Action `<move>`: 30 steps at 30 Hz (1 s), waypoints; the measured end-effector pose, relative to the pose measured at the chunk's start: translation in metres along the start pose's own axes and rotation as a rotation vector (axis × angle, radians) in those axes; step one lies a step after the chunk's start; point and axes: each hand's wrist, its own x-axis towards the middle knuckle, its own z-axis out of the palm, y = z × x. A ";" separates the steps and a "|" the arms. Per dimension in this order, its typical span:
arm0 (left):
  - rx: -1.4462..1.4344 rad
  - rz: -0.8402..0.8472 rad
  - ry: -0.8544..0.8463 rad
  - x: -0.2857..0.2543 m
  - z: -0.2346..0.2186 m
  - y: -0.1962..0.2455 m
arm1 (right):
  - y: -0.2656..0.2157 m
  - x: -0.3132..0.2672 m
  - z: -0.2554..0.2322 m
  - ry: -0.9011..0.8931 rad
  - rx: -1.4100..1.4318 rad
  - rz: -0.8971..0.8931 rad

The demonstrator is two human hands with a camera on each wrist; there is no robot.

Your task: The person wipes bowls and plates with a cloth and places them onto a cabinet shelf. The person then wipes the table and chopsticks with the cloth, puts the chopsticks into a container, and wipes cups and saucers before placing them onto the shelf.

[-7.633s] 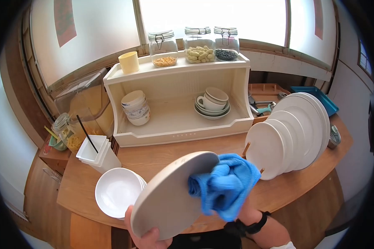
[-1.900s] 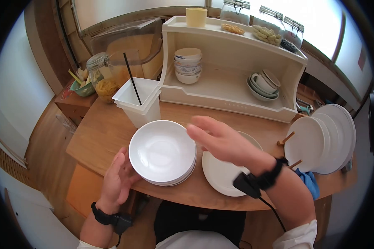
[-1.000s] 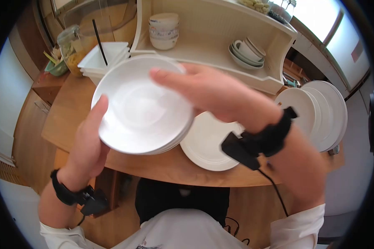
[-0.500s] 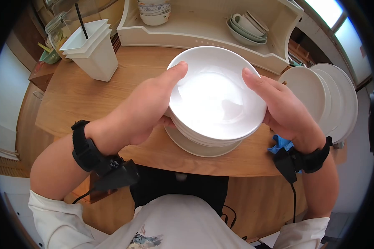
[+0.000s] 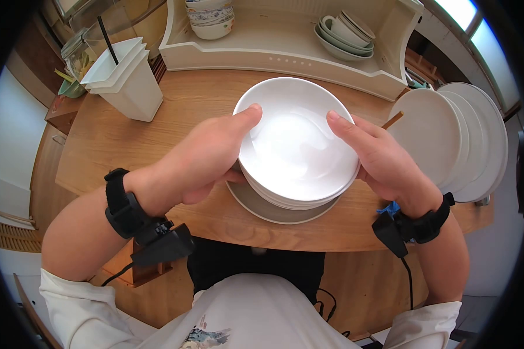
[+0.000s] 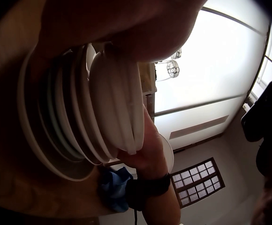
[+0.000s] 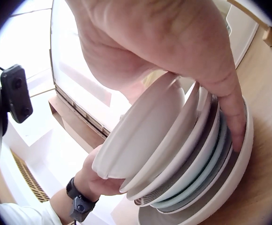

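Stack of white bowls (image 5: 297,142) over a plate (image 5: 268,213), between left grip (image 5: 211,148) and right grip (image 5: 384,152); both clasp its sides, thumbs over the top rim.

in the head view, the top bowl (image 5: 297,139) of the stack (image 5: 268,195) hides the insides of those beneath, and the stack covers the middle of the plate (image 5: 255,203) at the worktop (image 5: 355,227)'s front edge. the left hand (image 5: 212,154) has most fingers lost behind the stack. the right hand (image 5: 384,152) and its camera (image 5: 389,234) screen most of the cloth (image 5: 392,207). the top edge cuts off the flowered bowls (image 5: 211,22).
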 end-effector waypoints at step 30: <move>0.672 0.499 0.293 0.001 -0.035 -0.021 | -0.007 -0.008 -0.022 0.141 -0.403 -0.058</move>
